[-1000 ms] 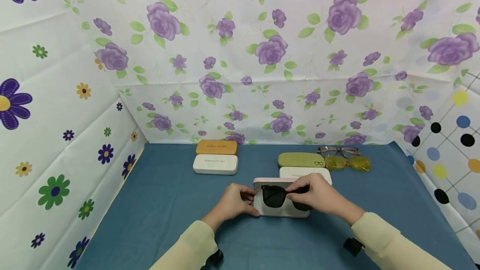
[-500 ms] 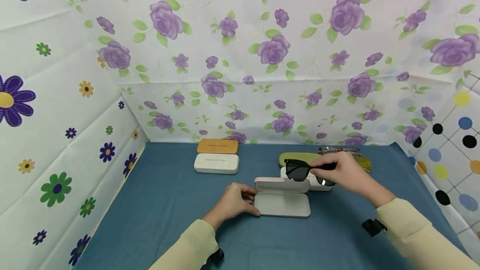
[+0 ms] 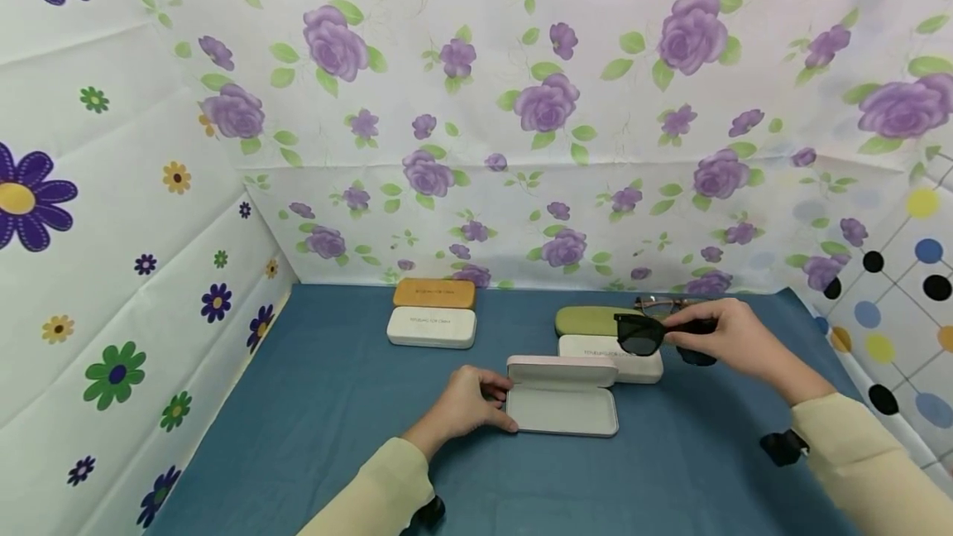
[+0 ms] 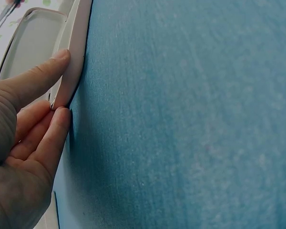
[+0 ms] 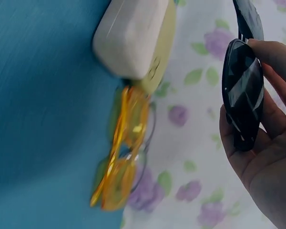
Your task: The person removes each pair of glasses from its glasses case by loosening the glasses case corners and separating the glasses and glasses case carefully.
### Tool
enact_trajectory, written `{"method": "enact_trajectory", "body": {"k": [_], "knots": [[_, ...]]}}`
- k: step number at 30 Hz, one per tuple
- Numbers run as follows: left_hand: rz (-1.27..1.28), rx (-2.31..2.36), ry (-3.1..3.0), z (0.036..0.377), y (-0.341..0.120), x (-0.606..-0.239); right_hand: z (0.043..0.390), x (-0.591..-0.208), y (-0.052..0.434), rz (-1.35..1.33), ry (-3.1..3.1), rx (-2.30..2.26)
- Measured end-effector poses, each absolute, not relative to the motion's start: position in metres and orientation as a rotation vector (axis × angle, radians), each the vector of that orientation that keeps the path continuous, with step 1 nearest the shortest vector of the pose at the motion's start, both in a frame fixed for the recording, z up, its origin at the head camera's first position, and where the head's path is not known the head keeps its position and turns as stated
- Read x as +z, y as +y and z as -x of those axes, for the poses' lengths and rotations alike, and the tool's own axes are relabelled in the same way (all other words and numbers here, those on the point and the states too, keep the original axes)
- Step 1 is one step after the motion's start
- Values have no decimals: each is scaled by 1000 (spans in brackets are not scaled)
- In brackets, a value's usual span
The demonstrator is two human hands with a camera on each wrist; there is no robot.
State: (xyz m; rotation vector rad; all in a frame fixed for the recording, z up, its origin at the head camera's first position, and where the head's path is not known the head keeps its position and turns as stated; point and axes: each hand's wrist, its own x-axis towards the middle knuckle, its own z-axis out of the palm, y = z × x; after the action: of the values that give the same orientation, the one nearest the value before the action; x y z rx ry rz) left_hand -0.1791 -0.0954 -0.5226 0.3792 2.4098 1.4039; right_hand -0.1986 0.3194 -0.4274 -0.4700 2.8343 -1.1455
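Note:
My left hand (image 3: 465, 399) holds the left end of an open glasses case (image 3: 562, 413), pale inside, with its lid raised at the back. In the left wrist view, the thumb (image 4: 43, 76) lies over the case's rim and the fingertips touch its end. Held up over the table's right side, black sunglasses (image 3: 639, 335) are pinched by my right hand (image 3: 737, 337). The right wrist view shows one dark lens of the sunglasses (image 5: 243, 90) close up. Below and behind them sit a closed white glasses case (image 3: 629, 368) and a green one (image 3: 586, 321).
Glasses with thin frames (image 3: 649, 303) lie at the back right, partly covered by my right hand. Yellow-lensed glasses (image 5: 121, 157) lie beside them. At the back left, an orange case (image 3: 434, 294) stands behind a white case (image 3: 432, 327). Patterned cloth walls (image 3: 462, 147) enclose the blue table.
The right hand has lifted the sunglasses from over the open case and carried them back and to the right. My left hand stays at the case's left end.

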Motion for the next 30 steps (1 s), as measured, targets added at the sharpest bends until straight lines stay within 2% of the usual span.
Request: {"method": "enact_trajectory", "body": {"k": [9, 16, 30], "knots": [[-368, 1410, 2404, 179, -95, -522, 206, -447, 368, 305, 2880, -1019], [-372, 1419, 2400, 179, -95, -523, 214, -464, 397, 287, 2846, -887], [-366, 1430, 2388, 177, -95, -520, 233, -493, 391, 330, 2778, -849]]}}
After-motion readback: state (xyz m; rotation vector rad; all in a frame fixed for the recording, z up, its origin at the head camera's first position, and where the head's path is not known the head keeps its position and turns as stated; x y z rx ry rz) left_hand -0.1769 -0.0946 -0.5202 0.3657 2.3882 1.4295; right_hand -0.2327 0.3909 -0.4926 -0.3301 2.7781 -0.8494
